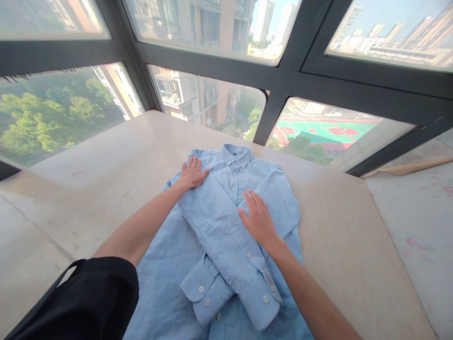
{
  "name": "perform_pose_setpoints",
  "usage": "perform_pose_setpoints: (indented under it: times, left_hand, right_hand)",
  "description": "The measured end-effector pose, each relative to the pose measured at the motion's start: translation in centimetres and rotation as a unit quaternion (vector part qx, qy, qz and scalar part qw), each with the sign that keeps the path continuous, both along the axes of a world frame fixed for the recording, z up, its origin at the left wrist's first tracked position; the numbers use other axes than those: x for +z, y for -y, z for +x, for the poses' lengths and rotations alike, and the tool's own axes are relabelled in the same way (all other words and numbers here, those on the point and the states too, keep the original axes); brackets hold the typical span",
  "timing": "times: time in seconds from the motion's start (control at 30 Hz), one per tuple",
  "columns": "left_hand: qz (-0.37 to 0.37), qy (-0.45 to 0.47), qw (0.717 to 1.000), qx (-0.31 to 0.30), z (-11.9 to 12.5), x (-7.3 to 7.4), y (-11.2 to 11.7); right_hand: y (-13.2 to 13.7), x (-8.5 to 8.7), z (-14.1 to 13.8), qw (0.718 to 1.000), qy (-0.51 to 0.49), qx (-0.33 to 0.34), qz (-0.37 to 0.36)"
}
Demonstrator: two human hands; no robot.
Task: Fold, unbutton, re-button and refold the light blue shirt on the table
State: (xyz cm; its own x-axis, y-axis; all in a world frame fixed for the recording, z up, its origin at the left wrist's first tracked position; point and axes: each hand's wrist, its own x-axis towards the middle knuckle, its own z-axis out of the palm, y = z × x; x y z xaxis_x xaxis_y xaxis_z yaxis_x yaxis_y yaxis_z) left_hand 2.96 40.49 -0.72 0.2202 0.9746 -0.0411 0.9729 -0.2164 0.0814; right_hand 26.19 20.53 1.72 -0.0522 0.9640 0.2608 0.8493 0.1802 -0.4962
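A light blue button-up shirt lies front side up, its collar toward the window. Both sleeves are folded inward and cross over the front, with the buttoned cuffs near the lower middle. My left hand rests flat on the shoulder at the left, fingers stretched out, a ring on one finger. Over the chest on the right is my right hand, its fingers extended and nothing gripped; whether it presses on the cloth or hovers just above, I cannot tell. The shirt's lower part runs out of view.
The shirt lies on a pale stone-like ledge with a seam at the left. Dark window frames border its far side. A whitish wall with faint pink marks stands at the right.
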Motion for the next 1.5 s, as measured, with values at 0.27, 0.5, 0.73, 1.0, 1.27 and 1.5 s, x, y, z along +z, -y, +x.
perform_pose_setpoints:
  times: [0.27, 0.5, 0.73, 1.0, 1.27, 1.5]
  left_hand:
    - [0.009, -0.016, 0.999, -0.028, -0.7, 0.1, -0.4]
    - [-0.132, -0.026, 0.989, 0.054, 1.3, 3.0, -2.8]
    - [0.022, -0.001, 0.999, 0.043, 2.8, 1.3, -4.1]
    - [0.004, 0.019, 0.999, 0.034, 2.2, -0.2, -4.6]
    - [0.005, 0.005, 1.000, 0.022, 2.0, 0.0, -4.6]
    - [-0.012, 0.012, 1.000, 0.012, 1.7, 0.2, -5.0]
  right_hand:
    - [-1.6, -4.1, 4.6, 0.977, 0.205, -0.048, -0.031]
    - [-2.8, -1.7, 5.6, 0.970, 0.213, -0.110, -0.049]
    - [-12.7, 0.3, 8.5, 0.965, 0.194, -0.177, -0.028]
    - [-15.9, -3.6, 11.8, 0.946, 0.215, -0.197, -0.144]
    - [-15.9, -3.8, 11.9, 0.943, 0.228, -0.198, -0.140]
    - [-15.7, -4.1, 12.0, 0.939, 0.234, -0.207, -0.146]
